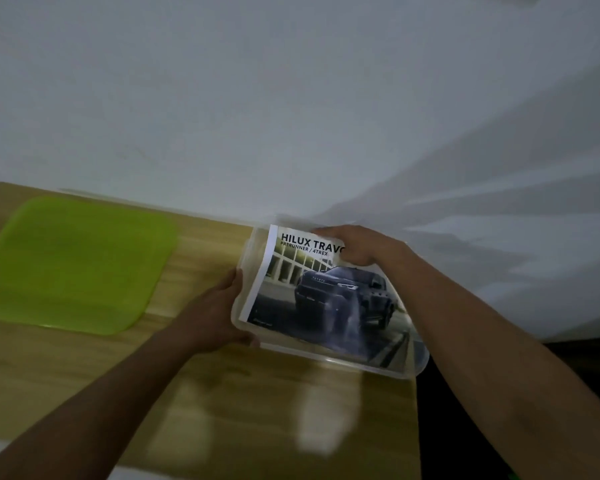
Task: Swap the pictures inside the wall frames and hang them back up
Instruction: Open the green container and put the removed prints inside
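Note:
A clear plastic frame (pixel 253 271) with rounded corners is tilted above the right end of the wooden table (pixel 222 393). Inside it lies a picture (pixel 329 306) of a dark pickup truck, headed "HILUX TRAVO". My left hand (pixel 215 317) grips the frame's left edge, thumb on top. My right hand (pixel 354 245) holds the top edge, its fingers covering the end of the heading. A green plastic frame (pixel 73 265) lies flat on the table at the left; no picture shows on it.
A plain white wall (pixel 291 116) rises right behind the table. The table's right edge drops to a dark floor (pixel 465 393) under my right forearm. Bare wood lies in front of both frames.

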A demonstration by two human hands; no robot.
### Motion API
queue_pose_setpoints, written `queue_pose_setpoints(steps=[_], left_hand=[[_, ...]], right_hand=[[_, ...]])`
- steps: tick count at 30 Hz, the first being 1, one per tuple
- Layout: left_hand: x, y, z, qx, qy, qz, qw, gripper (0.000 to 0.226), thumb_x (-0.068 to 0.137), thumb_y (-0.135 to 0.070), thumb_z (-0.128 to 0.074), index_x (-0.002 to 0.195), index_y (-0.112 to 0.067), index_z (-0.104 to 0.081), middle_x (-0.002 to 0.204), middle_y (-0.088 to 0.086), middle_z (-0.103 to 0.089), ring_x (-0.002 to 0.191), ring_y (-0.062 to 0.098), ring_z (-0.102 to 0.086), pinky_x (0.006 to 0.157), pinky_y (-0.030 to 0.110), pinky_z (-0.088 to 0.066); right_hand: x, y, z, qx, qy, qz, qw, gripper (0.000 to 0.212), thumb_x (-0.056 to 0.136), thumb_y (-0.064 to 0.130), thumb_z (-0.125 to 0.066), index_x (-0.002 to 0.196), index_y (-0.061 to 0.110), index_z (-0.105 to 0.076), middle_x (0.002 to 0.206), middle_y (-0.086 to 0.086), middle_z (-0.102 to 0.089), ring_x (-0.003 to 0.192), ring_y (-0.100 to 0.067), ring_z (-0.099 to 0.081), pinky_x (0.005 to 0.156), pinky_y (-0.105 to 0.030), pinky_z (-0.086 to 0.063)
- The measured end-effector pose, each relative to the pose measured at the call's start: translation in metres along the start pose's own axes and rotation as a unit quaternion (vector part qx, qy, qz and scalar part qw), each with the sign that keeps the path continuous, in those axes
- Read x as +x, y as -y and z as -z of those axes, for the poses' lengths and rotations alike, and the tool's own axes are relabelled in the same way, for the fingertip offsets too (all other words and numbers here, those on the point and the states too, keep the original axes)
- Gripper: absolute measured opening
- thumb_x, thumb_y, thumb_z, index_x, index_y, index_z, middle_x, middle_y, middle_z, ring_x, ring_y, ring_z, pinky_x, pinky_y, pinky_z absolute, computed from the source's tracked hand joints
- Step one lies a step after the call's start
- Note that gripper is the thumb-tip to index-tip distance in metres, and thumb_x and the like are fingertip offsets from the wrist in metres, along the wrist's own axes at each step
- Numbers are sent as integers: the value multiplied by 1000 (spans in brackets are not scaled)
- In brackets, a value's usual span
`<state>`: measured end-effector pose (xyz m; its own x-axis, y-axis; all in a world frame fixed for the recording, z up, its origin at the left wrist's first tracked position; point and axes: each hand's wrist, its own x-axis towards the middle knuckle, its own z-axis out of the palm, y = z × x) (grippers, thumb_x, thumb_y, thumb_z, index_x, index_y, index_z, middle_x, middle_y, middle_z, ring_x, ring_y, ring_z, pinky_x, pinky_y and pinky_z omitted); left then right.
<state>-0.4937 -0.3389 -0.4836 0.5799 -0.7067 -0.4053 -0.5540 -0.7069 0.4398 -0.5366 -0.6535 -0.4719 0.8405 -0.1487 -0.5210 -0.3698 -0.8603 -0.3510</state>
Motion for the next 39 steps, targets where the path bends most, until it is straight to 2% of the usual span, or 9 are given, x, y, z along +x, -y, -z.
queue_pose_setpoints(steps=[6,13,15,18,21,26,32,36,39], left_hand=[[6,4,-5,7,-5,19,1000,148,49,-67,-82,153,-16,11,161,-5,6,141,24,-29,108,37,-38],[3,6,-5,11,-18,17,1000,148,48,-69,-80,153,-19,11,162,-7,3,140,24,-32,105,38,-41],[2,3,-3,16,-16,16,1000,148,49,-69,-80,153,-19,12,162,-7,3,139,24,-32,105,38,-41],[1,1,-2,18,-15,12,1000,147,50,-68,-81,153,-20,12,162,-8,2,139,24,-32,105,39,-41],[2,1,-1,33,-5,12,999,147,51,-69,-79,153,-20,14,162,-7,4,140,24,-32,106,39,-40],[1,2,3,38,8,12,999,145,51,-76,-74,153,-20,11,162,-5,3,141,26,-31,108,40,-38],[-18,18,32,16,-48,10,999,109,74,-68,-65,153,-11,-18,159,5,-20,144,23,-26,114,36,-27],[-29,64,60,10,-118,10,993,85,79,-63,-64,141,-8,-46,145,10,-48,134,24,-43,110,33,-32],[-39,118,84,10,-143,17,990,74,82,-57,-65,136,-8,-52,137,12,-55,129,27,-48,106,35,-36]], right_hand=[[20,-7,-31,-37,-61,48,996,81,85,1,-61,150,39,-35,144,-3,-52,117,-26,-56,83,-26,-41],[6,-9,-52,-41,-124,65,989,51,95,18,-57,145,23,-48,143,-6,-52,129,-29,-48,104,-40,-44],[-2,-10,-59,-58,-105,80,990,36,93,24,-61,129,19,-59,128,-4,-58,121,-28,-53,94,-39,-48],[-8,-13,-70,-82,-97,86,988,13,94,28,-60,100,17,-56,105,-3,-52,105,-27,-54,71,-34,-43],[-11,-13,-74,-78,-111,87,987,27,96,23,-56,121,12,-58,119,-9,-51,113,-30,-50,81,-35,-44],[-24,5,-66,-34,-76,16,996,57,101,32,-52,153,16,-33,162,-10,-24,147,-30,-28,115,-42,-33],[-41,67,-44,-17,-132,11,991,50,99,34,-54,144,13,-47,145,-9,-51,131,-29,-48,108,-39,-41],[-38,133,-37,6,-157,14,987,47,100,37,-51,142,14,-49,144,-7,-51,131,-26,-48,105,-37,-40],[-24,194,-45,19,-158,18,987,49,100,37,-52,142,14,-48,144,-8,-50,130,-27,-48,105,-39,-42]])
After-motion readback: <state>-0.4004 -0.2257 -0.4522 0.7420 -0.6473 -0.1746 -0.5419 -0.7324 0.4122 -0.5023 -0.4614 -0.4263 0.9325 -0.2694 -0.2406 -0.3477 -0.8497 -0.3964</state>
